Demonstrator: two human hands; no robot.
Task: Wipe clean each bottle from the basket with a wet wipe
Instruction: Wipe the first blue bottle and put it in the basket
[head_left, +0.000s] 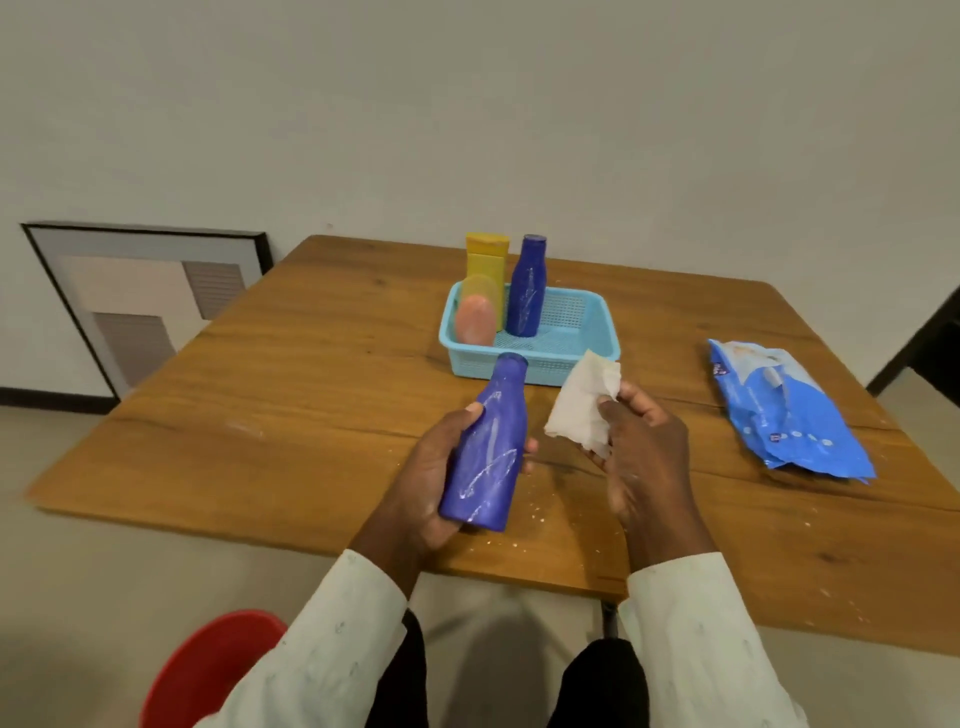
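the left hand (434, 467) gripped a blue bottle (485, 447) around its lower body, thumb on the near-left side and fingertips curled round the far side, the bottle tilted with its cap pointing away toward the basket (571, 358) and held above the wooden table (311, 389). white smears streaked the bottle's surface. just to its right, apart from it, the right hand (644, 447) pinched a crumpled white wet wipe (584, 400) between thumb and curled fingers, the wipe sticking up and left of the knuckles. the light blue mesh basket sat on the table just beyond both hands, and the held bottle's cap overlapped its near wall in the view. inside, at the left end, stood a second blue bottle (525, 286), also smeared, a yellow bottle (485, 260) behind, and a pinkish-orange bottle (475, 317) in front; the right part of the basket showed bare mesh. a blue wet wipe pack (784, 410) lay flat on the table well to the right. white crumbs (524, 525) dotted the tabletop near the hands. a framed picture (140, 301) leaned against the wall at left, and a red stool (208, 670) showed at the bottom left.
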